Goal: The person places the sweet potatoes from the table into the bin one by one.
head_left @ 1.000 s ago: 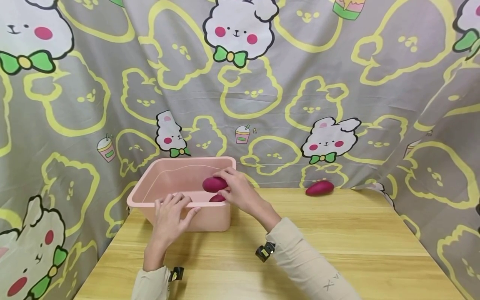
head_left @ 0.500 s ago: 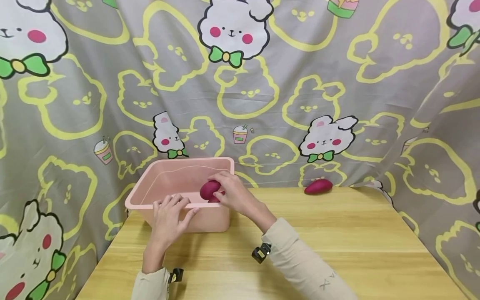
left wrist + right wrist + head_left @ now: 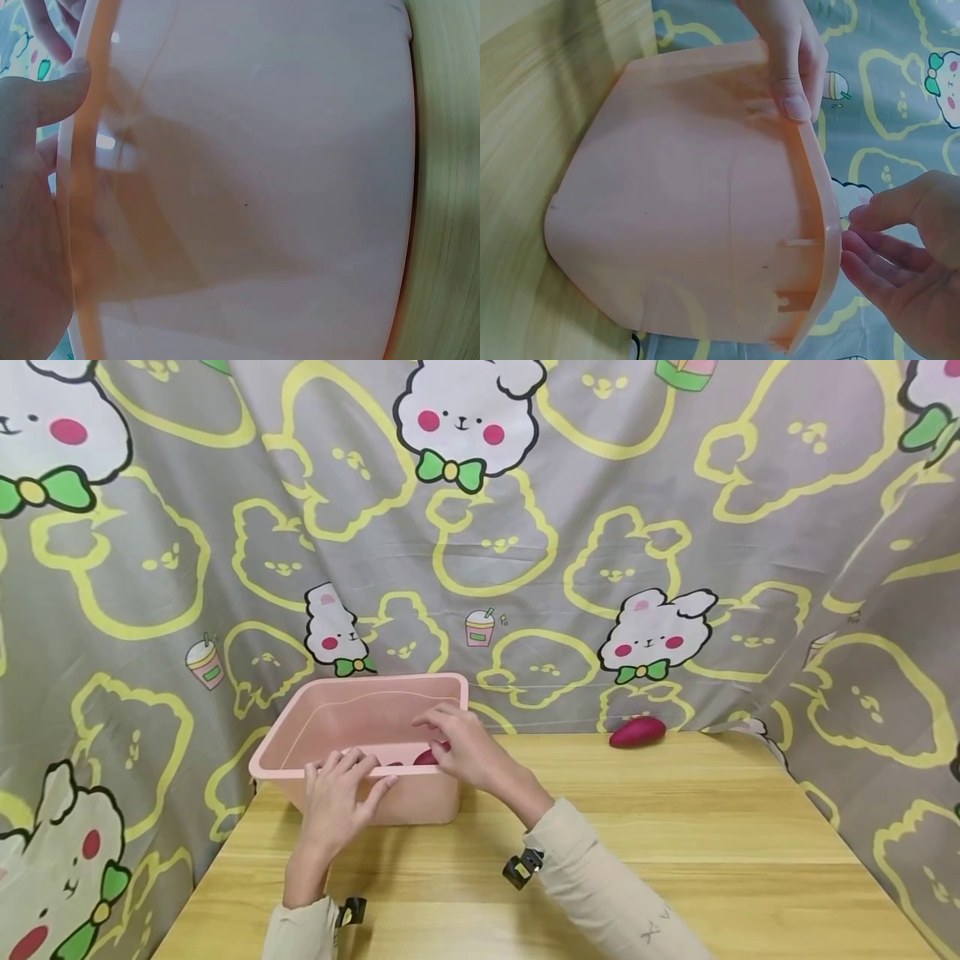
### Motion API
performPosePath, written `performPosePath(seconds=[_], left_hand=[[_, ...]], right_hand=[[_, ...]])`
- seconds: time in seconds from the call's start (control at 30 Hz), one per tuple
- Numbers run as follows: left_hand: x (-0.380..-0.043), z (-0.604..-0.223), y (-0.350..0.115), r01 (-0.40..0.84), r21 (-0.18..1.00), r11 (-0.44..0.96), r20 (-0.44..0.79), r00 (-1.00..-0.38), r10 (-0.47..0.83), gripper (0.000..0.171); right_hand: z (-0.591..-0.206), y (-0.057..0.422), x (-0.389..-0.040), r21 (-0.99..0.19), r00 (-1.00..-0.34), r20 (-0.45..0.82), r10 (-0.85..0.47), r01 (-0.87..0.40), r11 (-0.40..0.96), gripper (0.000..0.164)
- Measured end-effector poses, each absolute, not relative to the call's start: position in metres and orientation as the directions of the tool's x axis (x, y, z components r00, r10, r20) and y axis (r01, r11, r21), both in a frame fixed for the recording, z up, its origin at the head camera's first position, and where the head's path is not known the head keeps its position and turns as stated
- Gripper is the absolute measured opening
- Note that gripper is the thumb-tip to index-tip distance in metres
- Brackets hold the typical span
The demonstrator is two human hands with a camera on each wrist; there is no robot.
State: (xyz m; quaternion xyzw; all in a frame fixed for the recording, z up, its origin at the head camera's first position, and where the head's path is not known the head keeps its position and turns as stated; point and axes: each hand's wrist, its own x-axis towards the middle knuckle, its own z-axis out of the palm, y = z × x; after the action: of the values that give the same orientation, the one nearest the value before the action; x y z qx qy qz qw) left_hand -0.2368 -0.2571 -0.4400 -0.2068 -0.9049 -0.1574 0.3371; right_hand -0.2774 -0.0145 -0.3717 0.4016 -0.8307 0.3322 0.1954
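Observation:
A pink plastic tub (image 3: 390, 797) stands at the back left of the table. My left hand (image 3: 341, 793) grips its near rim, fingers hooked over the inside and the thumb (image 3: 795, 105) on the outside, as the right wrist view shows. My right hand (image 3: 468, 743) hovers over the tub's right end with loosely bent fingers and nothing between them. Below those fingers, a smooth purple-red thing shaped like a sweet potato (image 3: 425, 758) lies in the tub, partly hidden by the near wall. A sliver of another purple-red piece (image 3: 393, 764) peeks above the rim near my left hand.
One more purple-red sweet-potato-shaped piece (image 3: 637, 732) lies at the table's back edge, against the patterned curtain (image 3: 525, 552). The curtain encloses the back and both sides of the wooden table (image 3: 637, 835).
My right hand lowered a purple-red piece into the tub and let it go; it has dropped mostly behind the near wall. My left hand has stayed on the rim.

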Motion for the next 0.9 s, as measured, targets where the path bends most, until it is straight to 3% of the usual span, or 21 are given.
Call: performPosePath(seconds=[0.47, 0.9], left_hand=[[-0.239, -0.439, -0.255, 0.483, 0.158, 0.861, 0.666, -0.696, 0.269, 0.03], [-0.238, -0.438, -0.258, 0.481, 0.164, 0.861, 0.671, -0.695, 0.26, 0.034]], right_hand=[[-0.377, 0.025, -0.269, -0.466, -0.603, 0.682, -0.414, -0.794, 0.391, 0.046], [-0.393, 0.066, -0.271, -0.46, -0.648, 0.682, -0.339, -0.74, 0.491, 0.037]])
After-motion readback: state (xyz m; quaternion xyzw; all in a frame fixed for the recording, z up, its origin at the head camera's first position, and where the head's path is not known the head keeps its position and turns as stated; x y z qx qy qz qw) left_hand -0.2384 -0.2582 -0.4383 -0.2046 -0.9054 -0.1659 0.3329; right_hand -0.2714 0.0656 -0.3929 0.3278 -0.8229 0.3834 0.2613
